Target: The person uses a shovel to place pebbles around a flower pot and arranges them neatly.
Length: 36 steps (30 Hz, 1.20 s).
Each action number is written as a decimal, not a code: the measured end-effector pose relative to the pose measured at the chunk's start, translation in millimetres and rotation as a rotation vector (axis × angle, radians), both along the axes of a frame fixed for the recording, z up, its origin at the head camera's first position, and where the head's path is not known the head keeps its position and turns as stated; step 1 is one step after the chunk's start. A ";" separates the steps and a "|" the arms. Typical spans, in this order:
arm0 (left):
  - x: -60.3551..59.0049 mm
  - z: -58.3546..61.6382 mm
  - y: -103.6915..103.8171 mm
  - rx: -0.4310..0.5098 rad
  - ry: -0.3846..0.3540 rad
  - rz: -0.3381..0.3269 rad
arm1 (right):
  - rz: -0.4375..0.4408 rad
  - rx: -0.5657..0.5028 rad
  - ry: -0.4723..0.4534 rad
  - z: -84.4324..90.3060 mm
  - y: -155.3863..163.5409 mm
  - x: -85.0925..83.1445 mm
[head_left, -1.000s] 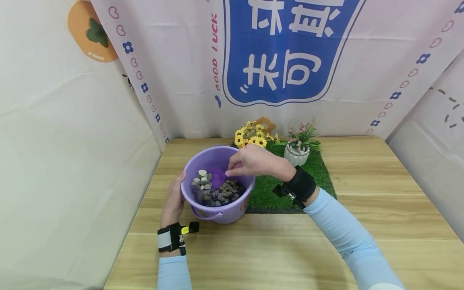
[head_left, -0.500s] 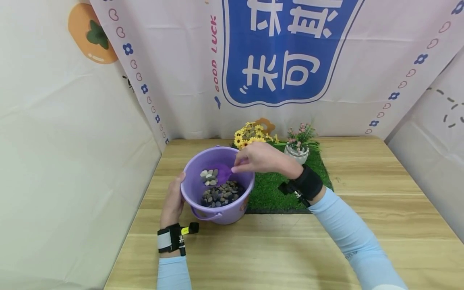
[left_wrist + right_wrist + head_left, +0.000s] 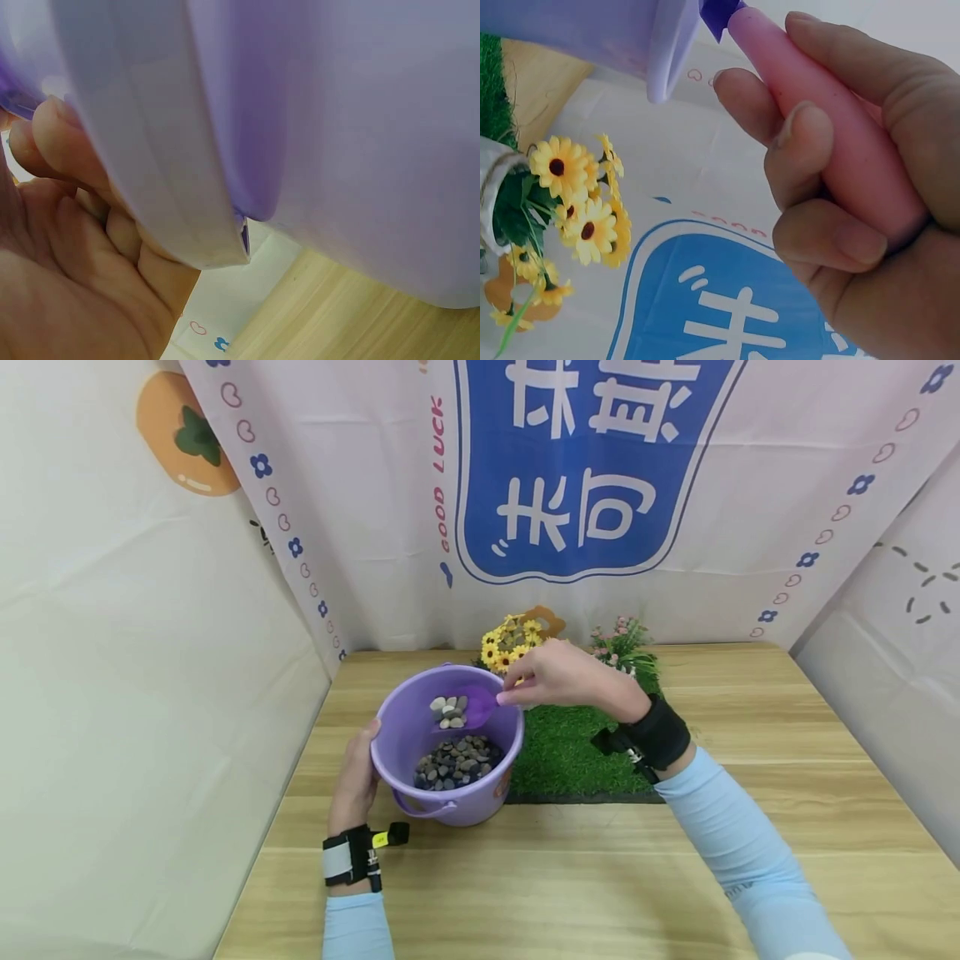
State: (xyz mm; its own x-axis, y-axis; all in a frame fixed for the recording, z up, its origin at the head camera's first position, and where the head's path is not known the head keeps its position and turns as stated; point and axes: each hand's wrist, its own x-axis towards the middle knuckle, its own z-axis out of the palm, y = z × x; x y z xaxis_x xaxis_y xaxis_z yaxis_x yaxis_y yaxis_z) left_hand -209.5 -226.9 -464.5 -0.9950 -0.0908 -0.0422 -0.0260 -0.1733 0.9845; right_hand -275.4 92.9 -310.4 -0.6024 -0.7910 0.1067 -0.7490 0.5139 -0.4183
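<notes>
On the left of the table stands a purple bucket [image 3: 471,810] with dark pebbles [image 3: 457,764] at its bottom. My left hand [image 3: 354,781] holds the bucket's left rim; in the left wrist view its fingers curl at the rim. Curled round the pink handle [image 3: 832,127] of a small toy shovel, my right hand [image 3: 566,677] is over the bucket's right rim. The shovel's purple blade [image 3: 480,705] lies within the bucket opening, above the pebbles. Several lighter stones [image 3: 450,712] sit on it.
A green turf mat [image 3: 577,760] lies right of the bucket on the wooden table [image 3: 600,877]. Potted yellow flowers [image 3: 506,647] stand behind the bucket's right side. A pot of pink flowers [image 3: 622,647] is further right, partly hidden by my right hand. Cloth walls [image 3: 390,568] surround the table.
My right hand has drawn the shovel, bearing stones, up and right from close over the pebbles towards the bucket's right rim. The left hand and bucket have stayed in place.
</notes>
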 end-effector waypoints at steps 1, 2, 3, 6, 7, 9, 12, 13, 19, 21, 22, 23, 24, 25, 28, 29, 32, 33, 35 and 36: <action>0.2 -0.1 -0.4 0.001 0.002 -0.001 | -0.007 0.002 0.000 0.8 0.9 -0.4; 0.4 -0.1 -0.7 0.003 0.004 -0.005 | -0.011 0.001 -0.003 1.6 2.0 -0.6; 0.5 0.0 -1.1 0.003 0.005 -0.009 | -0.014 -0.001 -0.006 2.3 3.1 -0.9; 1.2 0.9 -2.4 0.001 0.004 -0.019 | -0.025 0.000 -0.012 4.2 6.7 -1.4; 1.2 1.3 -2.5 -0.004 0.001 -0.026 | -0.030 -0.001 -0.015 4.6 8.4 -1.4; 1.6 2.2 -2.7 -0.007 -0.005 -0.027 | -0.033 -0.008 -0.015 4.9 11.4 -1.7; 2.9 3.7 -3.2 -0.017 -0.013 -0.030 | -0.030 -0.017 -0.013 4.5 14.3 -2.4; 3.5 4.5 -3.1 -0.020 -0.012 -0.031 | -0.028 -0.021 -0.014 4.1 15.1 -2.6; 10.6 16.2 3.0 -0.045 0.007 -0.041 | -0.034 -0.019 -0.023 1.5 20.7 -3.9; 9.6 14.2 2.8 -0.040 0.007 -0.042 | -0.040 -0.015 -0.031 0.6 22.5 -4.1; 8.5 12.4 2.3 -0.039 0.010 -0.042 | -0.040 -0.014 -0.032 0.4 23.2 -4.2; 7.3 10.1 1.7 -0.034 0.011 -0.042 | -0.044 -0.010 -0.032 0.3 24.1 -4.4; 5.8 7.4 0.9 -0.028 0.011 -0.041 | -0.046 -0.012 -0.034 0.5 25.0 -4.7; 3.9 4.2 -0.1 -0.020 0.009 -0.038 | -0.051 -0.011 -0.028 0.2 26.1 -5.0; 2.0 1.3 -0.7 -0.019 0.009 -0.038 | -0.068 -0.010 -0.012 0.0 29.8 -5.9; 1.9 1.2 -0.7 -0.020 0.009 -0.039 | -0.074 -0.009 -0.009 -0.3 31.3 -6.3; 2.3 1.4 -1.0 -0.030 0.014 -0.040 | -0.077 -0.012 -0.004 -0.4 34.5 -7.5; 2.4 1.4 -1.6 -0.037 0.018 -0.047 | -0.073 -0.018 -0.001 -0.3 35.4 -8.0; 2.1 1.2 -2.1 -0.038 0.024 -0.054 | -0.076 -0.027 0.000 0.0 37.3 -8.9; 2.0 1.2 -2.4 -0.040 0.027 -0.059 | -0.076 -0.035 -0.001 0.0 38.4 -9.3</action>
